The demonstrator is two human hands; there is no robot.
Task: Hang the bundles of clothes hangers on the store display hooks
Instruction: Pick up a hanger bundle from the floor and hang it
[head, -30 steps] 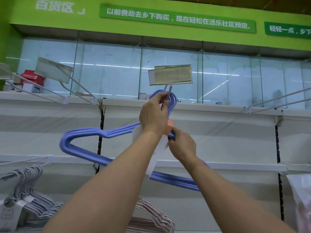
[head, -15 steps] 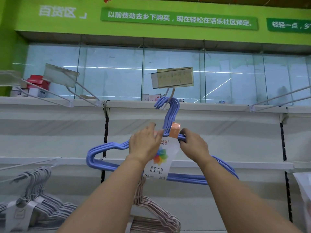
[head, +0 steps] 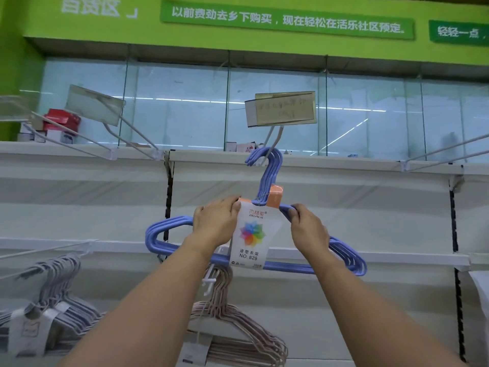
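Both my left hand (head: pixel 214 227) and right hand (head: pixel 308 229) grip the shoulders of the blue hanger bundle (head: pixel 169 234), its hooks over the display hook (head: pixel 274 140) near the top shelf edge, so I should level it before releasing.

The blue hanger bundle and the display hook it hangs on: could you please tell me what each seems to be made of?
The blue hanger bundle looks like thin wire with a matte plastic coating, judging by its slim, even, softly shaded rods; the core is hidden. The display hook looks like white-painted metal wire: thin, straight, rigid, carrying a tag holder.
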